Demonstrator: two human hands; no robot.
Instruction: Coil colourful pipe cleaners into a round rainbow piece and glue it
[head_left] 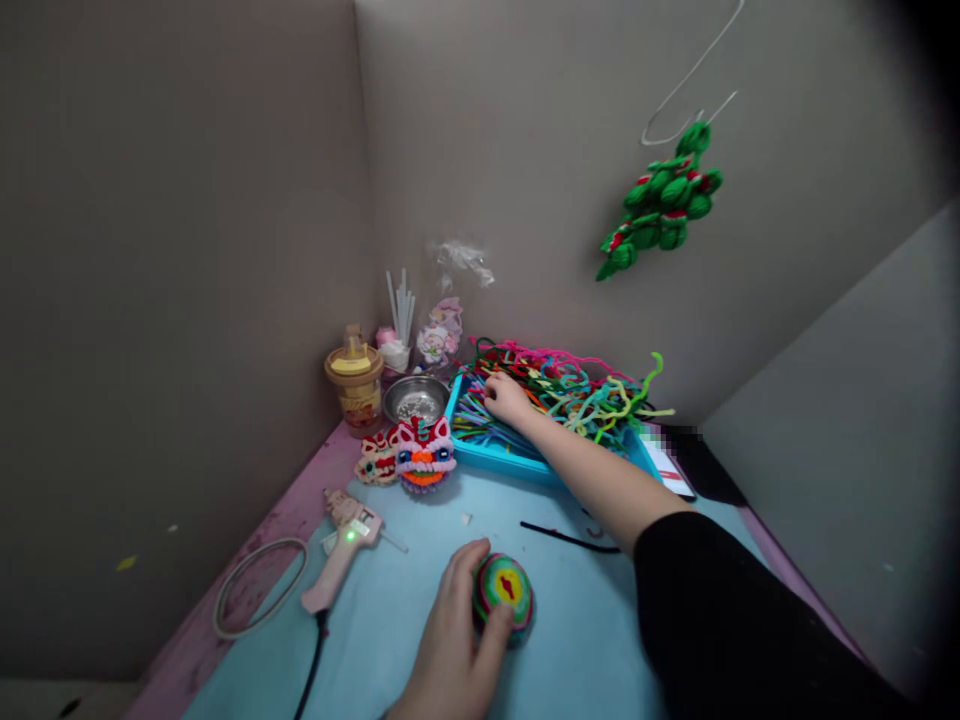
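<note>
Here, above the tray (501, 462) at the far edge of our desk (375, 640), our right hand (510, 400), the nearer, curls over slanting fuzzy stems (480, 428), its grip unclear; our left hand (454, 625) clasps a striped ball (507, 580) nearer the front.

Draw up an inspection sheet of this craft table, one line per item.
Surface: blue cover over a pink tabletop; small white scrap.
Job's things: striped ball; fuzzy stems heaped in a blue tray.
Clutter: two lion-like heads, metal bowl, lidded cup, loose black stem.
Hands: left holds the ball; right among the stems, grip unclear.
Cables: black cord from glue gun, green light lit; pale loop.
Surroundings: grey walls, green hanging ornament.
</note>
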